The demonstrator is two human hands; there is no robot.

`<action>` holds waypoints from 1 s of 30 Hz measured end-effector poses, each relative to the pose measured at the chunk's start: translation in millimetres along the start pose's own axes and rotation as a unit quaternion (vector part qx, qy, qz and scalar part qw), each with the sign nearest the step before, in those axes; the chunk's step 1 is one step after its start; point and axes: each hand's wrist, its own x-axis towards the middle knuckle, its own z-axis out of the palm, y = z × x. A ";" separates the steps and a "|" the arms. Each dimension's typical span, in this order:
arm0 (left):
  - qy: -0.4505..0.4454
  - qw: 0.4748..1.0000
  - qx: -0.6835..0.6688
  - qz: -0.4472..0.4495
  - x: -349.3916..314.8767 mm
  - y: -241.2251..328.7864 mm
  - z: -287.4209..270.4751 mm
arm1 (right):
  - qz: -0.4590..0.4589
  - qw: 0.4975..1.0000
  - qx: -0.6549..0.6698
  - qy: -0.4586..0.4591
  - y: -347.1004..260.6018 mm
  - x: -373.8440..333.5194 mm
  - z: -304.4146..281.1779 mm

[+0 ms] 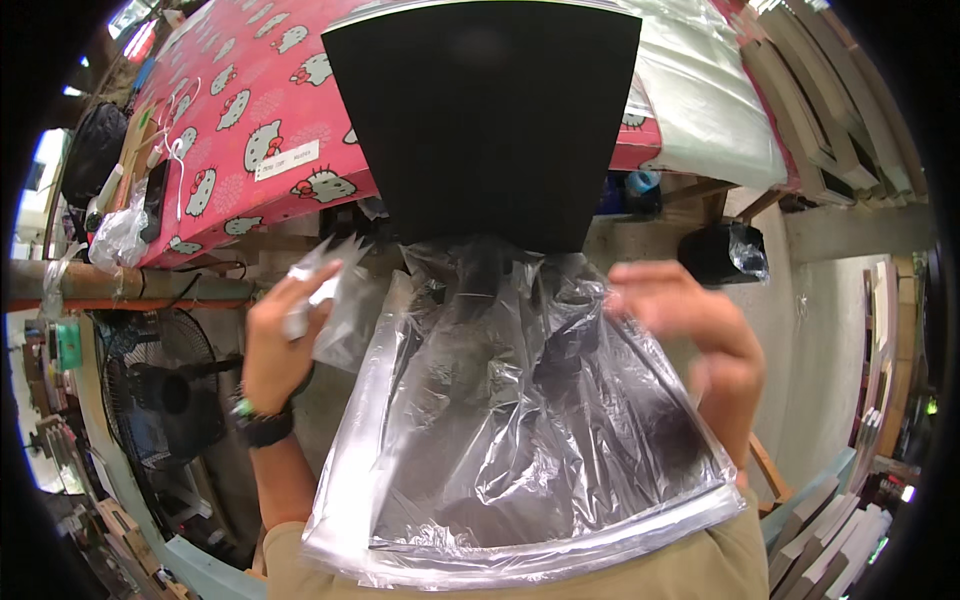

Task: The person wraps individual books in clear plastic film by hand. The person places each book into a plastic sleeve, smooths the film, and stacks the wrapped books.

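A large flat black board (pixel 480 130) stretches from the table edge toward me. Below it, a clear plastic sheet or bag (pixel 500 450) spreads wrinkled over my lap, its upper end meeting the board's lower edge. Whether the board sits inside the plastic I cannot tell. To the left, my left hand (pixel 275 345) pinches a loose piece of clear plastic (pixel 345 320); whether it belongs to the large one is unclear. My right hand (pixel 700 325), blurred, has bent fingers at the upper right edge of the large plastic. Its fingertips are too smeared to show a grip.
The table has a pink cat-patterned cover (pixel 225 140), bearing a paper label (pixel 287 160) and a dark phone (pixel 155 200). A black fan (pixel 165 390) stands at left. Panels (pixel 800 110) lean at far right, above a black container (pixel 708 255); more boards (pixel 830 530) stand lower right.
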 end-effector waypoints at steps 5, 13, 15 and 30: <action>-0.375 0.898 -0.122 0.196 20.2 54.1 -1.0 | -0.017 0.907 -0.009 -0.421 31.8 20.5 44.1; -0.256 0.957 0.037 -0.128 15.5 -88.6 136.0 | 0.242 0.926 -0.185 -0.223 171.9 -7.0 -11.6; -0.343 0.925 0.007 -0.165 29.9 -88.5 128.5 | 0.285 0.938 -0.129 -0.151 180.1 -12.6 -24.3; 0.034 0.995 0.004 0.097 -48.7 -53.8 100.5 | -0.065 0.917 -0.042 0.391 83.9 74.9 -98.4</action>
